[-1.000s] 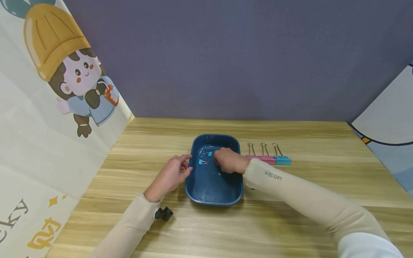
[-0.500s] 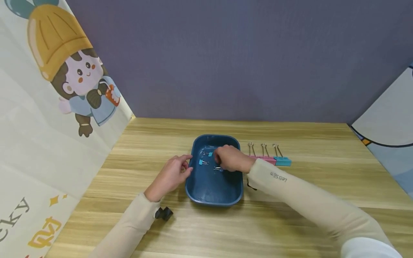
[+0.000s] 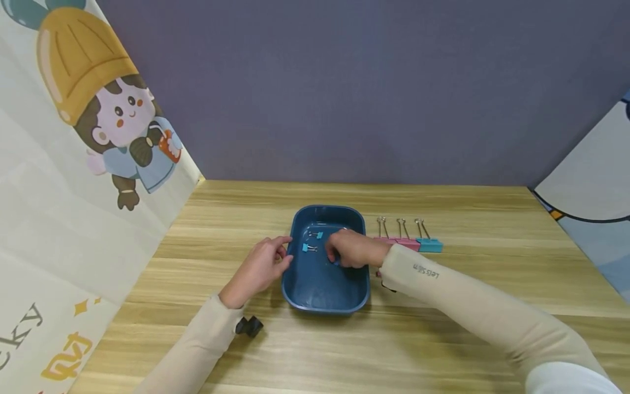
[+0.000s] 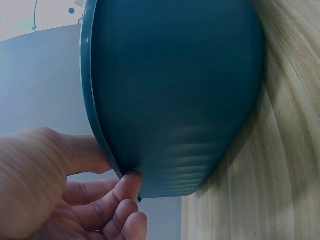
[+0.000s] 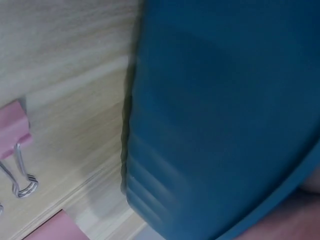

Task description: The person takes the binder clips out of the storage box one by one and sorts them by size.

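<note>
A dark blue plastic bin (image 3: 325,310) sits on the wooden table. At its left rim my left hand (image 3: 258,269) grips the edge; the left wrist view shows fingers (image 4: 131,185) on both sides of the rim. Inside the bin, my right hand (image 3: 355,249) has curled fingers at a small blue binder clip (image 3: 337,262), mostly hidden beneath them. To its left on the bin floor lie two small light-blue binder clips, an upper clip (image 3: 319,235) and a lower clip (image 3: 305,248). In the right wrist view, only part of the right hand (image 5: 287,222) shows past the rim.
Right of the bin, larger binder clips stand in a row: pink clips (image 3: 408,244) and a turquoise clip (image 3: 430,245), handles pointing away. Another pink clip (image 5: 12,127) lies beside the bin in the right wrist view. A grey partition (image 3: 369,109) borders the table's back edge.
My right hand lifted slightly off the small blue clip, baring its handles, then came down over it again. The left hand stays at the rim.
</note>
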`<state>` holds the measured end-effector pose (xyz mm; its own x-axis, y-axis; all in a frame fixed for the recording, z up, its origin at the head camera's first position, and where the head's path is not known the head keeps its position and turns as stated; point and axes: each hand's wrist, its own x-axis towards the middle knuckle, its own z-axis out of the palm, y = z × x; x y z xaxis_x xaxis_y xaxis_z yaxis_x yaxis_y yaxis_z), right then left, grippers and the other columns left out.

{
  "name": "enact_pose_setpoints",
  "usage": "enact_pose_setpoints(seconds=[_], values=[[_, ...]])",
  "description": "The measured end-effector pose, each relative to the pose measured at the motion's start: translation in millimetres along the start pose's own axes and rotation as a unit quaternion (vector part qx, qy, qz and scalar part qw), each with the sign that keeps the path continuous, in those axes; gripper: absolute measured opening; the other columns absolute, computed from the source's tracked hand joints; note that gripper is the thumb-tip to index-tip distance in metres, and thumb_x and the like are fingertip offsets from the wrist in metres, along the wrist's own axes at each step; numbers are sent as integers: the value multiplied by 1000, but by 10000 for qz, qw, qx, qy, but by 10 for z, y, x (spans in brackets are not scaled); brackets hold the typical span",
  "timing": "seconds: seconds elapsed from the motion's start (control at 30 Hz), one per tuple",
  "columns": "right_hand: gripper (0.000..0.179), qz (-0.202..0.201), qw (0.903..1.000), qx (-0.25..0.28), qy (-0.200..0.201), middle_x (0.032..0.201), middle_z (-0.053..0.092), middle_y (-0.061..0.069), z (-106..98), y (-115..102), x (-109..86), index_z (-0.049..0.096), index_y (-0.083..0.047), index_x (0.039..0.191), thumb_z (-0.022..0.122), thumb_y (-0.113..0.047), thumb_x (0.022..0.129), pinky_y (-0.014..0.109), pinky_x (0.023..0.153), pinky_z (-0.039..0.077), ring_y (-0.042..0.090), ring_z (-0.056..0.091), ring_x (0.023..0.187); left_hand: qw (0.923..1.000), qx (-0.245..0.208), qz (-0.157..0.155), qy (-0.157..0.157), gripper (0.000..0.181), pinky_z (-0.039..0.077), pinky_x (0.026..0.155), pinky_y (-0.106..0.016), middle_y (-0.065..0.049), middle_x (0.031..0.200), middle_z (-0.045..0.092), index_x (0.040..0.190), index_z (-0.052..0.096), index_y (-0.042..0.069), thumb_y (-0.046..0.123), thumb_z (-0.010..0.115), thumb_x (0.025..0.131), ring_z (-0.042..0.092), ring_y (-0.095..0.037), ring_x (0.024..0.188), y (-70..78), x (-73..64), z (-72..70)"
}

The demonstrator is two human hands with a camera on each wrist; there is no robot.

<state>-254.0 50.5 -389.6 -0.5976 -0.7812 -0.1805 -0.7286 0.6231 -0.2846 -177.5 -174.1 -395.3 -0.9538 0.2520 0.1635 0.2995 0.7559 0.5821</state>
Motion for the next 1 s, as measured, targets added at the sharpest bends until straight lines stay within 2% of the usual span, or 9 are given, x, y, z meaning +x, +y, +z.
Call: enact_pose_setpoints(seconds=[0.27, 0.43, 0.67, 0.83, 1.0], values=[[19, 171, 9995, 262, 102, 67, 55, -7, -15, 7, -48, 63, -13, 73, 75, 1, 68, 25, 58, 44, 10, 52, 63, 10000, 18, 10, -32, 39, 45, 59, -26, 3, 76, 55, 123, 58, -3, 9, 67, 87, 47, -15, 72, 17, 3, 13], [14, 145, 9967, 693, 400, 68, 57, -8, -89, 8, -150, 65, -13, 74, 74, -3, 74, 24, 57, 46, 10, 53, 63, 10000, -25, -16, -12, 39, 45, 60, -27, 3, 76, 55, 123, 58, -3, 8, 67, 87, 47, -15, 73, 30, -2, 20], [11, 17, 9895, 1066, 980, 76, 57, -9, -235, 33, -415, 67, -14, 81, 70, -3, 78, 27, 60, 47, 9, 53, 66, 9999, -33, 99, 93, 39, 45, 61, -27, 3, 75, 56, 122, 59, -5, 6, 68, 85, 49, -15, 73, 7, -5, 30], [15, 159, 9861, 1041, 1283, 78, 56, -8, -334, 91, -632, 65, -18, 82, 69, -3, 80, 28, 61, 46, 11, 51, 68, 10000, 20, 55, 66, 38, 46, 61, -27, 3, 75, 55, 122, 59, -4, 7, 67, 86, 49, -15, 73, 7, -10, 26], [13, 45, 9811, 918, 1705, 78, 58, -6, -395, 194, -838, 67, -13, 81, 68, 0, 77, 30, 62, 46, 11, 52, 68, 10000, 39, 60, 50, 38, 46, 62, -27, 2, 76, 55, 121, 59, -4, 6, 67, 86, 49, -15, 73, 11, -12, 25]])
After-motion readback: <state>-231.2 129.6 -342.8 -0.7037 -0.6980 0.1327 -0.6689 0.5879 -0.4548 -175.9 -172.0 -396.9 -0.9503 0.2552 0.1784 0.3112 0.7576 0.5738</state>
